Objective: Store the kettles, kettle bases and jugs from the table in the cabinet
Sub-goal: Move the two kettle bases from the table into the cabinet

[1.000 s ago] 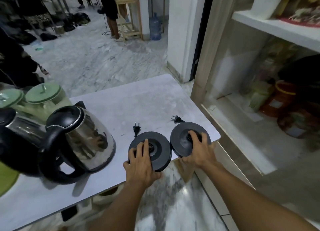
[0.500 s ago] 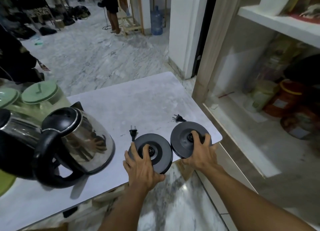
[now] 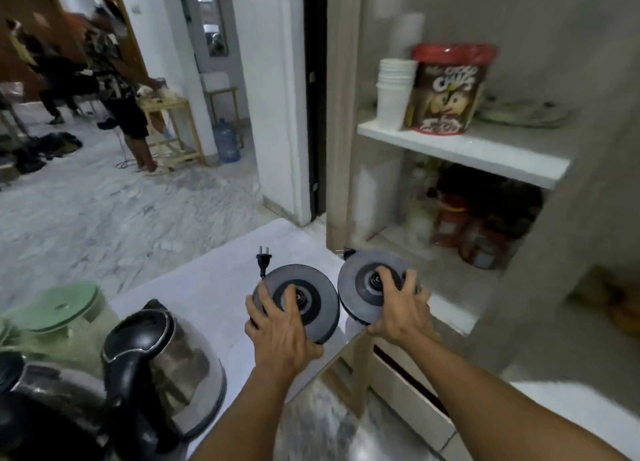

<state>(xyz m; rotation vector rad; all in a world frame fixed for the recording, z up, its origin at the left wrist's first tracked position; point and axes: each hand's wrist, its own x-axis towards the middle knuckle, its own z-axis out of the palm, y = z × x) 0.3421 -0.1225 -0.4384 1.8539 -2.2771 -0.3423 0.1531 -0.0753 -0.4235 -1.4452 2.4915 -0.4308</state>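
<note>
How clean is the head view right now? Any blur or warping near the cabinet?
Head view: motion blur smears the lower cabinet shelf and the steel kettle, so the items on that shelf cannot be identified; wide-angle warping bows the cabinet's edges; the left hand, right hand and both kettle bases stay fairly sharp; light is soft, without harsh glare.

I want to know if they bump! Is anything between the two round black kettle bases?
No. In the head view, only a thin gap of bare white table shows between the left kettle base and the right kettle base.
</note>
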